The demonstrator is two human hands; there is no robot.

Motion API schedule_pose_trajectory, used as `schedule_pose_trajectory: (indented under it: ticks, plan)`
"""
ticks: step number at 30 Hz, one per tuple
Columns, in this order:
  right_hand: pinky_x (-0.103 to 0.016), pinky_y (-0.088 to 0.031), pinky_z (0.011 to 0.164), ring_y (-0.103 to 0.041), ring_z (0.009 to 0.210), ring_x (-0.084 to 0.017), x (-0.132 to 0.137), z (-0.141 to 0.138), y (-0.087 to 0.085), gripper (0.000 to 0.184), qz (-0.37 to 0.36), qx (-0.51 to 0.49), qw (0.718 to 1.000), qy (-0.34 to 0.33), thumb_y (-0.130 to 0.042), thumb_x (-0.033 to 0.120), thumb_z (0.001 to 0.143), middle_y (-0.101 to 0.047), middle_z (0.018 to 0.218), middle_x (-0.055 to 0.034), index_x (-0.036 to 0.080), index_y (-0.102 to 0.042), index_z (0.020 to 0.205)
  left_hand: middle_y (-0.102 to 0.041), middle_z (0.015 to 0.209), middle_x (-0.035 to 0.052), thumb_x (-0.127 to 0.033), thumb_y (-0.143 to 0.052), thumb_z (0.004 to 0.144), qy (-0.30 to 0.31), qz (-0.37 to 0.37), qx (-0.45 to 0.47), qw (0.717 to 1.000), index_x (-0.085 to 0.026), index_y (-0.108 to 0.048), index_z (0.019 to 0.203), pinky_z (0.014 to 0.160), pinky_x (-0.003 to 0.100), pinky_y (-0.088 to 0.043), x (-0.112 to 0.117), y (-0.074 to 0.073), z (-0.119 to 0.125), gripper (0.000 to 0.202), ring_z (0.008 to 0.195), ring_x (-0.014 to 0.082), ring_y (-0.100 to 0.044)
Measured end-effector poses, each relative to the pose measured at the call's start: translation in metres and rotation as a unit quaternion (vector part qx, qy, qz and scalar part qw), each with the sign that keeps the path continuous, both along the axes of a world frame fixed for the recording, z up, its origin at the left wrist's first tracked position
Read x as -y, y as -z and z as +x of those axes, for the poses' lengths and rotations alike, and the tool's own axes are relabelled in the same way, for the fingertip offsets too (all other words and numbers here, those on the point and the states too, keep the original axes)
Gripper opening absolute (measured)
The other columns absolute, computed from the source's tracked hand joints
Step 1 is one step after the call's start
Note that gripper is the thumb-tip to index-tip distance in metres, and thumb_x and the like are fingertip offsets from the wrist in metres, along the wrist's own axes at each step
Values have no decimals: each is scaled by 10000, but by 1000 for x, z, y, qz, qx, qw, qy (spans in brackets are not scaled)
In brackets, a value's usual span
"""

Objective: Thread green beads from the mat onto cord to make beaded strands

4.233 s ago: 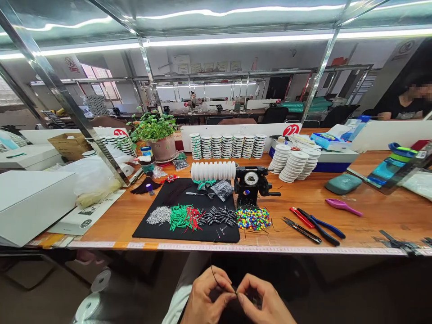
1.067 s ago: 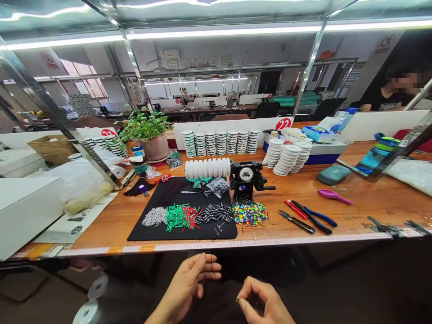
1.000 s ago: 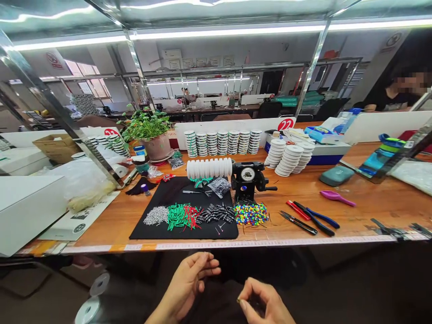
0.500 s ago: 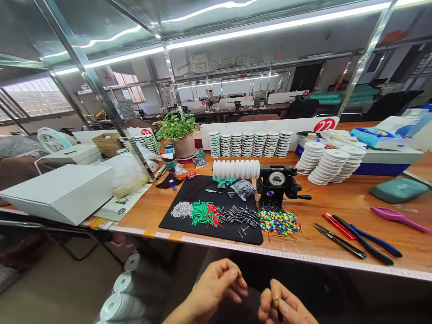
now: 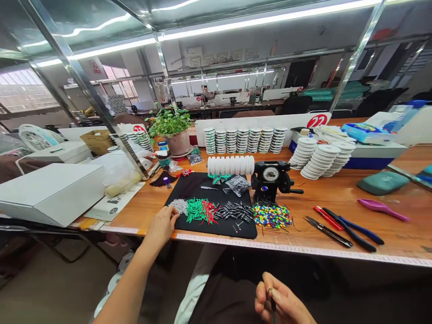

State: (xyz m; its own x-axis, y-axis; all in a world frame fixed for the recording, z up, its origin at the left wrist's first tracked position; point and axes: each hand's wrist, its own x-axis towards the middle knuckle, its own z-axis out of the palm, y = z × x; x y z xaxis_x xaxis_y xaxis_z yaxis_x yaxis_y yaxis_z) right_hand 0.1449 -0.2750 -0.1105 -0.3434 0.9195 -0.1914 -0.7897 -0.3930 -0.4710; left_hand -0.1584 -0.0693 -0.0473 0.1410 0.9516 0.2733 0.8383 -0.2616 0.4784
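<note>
Blue-handled pliers (image 5: 354, 232) lie beside black snips (image 5: 327, 231) on the wooden workbench (image 5: 388, 216). Stacked white spools (image 5: 319, 157) stand behind them.

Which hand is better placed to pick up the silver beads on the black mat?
Left, likely: the left hand is at the black mat beside the silver beads. The right hand is back off the table, pinching a dark strand.

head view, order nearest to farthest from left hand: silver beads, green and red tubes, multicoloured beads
From the left hand:
1. Silver metal beads, beside the hand at the left end of the black fabric mat
2. Green and red plastic tubes, mid-mat
3. Multicoloured round beads, right of the mat on the wooden bench
</note>
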Motion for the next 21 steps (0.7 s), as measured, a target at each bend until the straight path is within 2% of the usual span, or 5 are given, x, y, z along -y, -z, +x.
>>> schedule_pose_trajectory:
  ticks: [5, 8, 11, 15, 21]
  plan:
    - [-165, -550, 677, -724, 791, -123, 0, 5, -10, 382, 22, 0, 1000, 2, -891, 352, 801, -720, 839, -20, 148, -569, 779, -649, 755, 35, -304, -549, 839, -6, 13, 27, 1000, -236, -548, 766, 681, 341, -493, 8, -14, 8, 99, 718, 242, -641]
    - [-162, -551, 662, -717, 784, -118, 2, 8, -16, 387, 19, -9, 1000, -6, -879, 353, 816, -708, 839, -13, 153, -550, 786, -666, 728, 16, -446, -585, 867, 42, -54, 149, 987, -217, -597, 832, 629, 297, -505, 36, -17, 32, 231, 671, 202, -652]
    - [-143, -537, 651, -708, 773, -104, 5, 11, -20, 398, 11, -24, 999, -25, -878, 361, 816, -689, 833, 1, 158, -536, 789, -681, 712, 11, -513, -743, 769, 112, -229, 355, 900, -181, -676, 917, 586, 258, -502, 71, -5, 67, 369, 627, 166, -639]
    - [-124, -504, 654, -691, 756, -79, 9, 12, -21, 431, -2, -21, 999, -42, -887, 384, 801, -664, 811, 17, 165, -516, 787, -689, 696, 21, -524, -887, 629, 74, -365, 497, 784, -149, -746, 830, 567, 196, -475, 103, 23, 102, 449, 595, 109, -611]
    - [-119, -511, 647, -698, 739, -72, 8, 7, -16, 399, 6, -20, 999, -46, -878, 394, 808, -686, 811, 9, 157, -558, 803, -696, 689, 18, -484, -921, 607, 53, -401, 540, 738, -155, -792, 819, 557, 155, -459, 115, 35, 113, 412, 581, 77, -593]
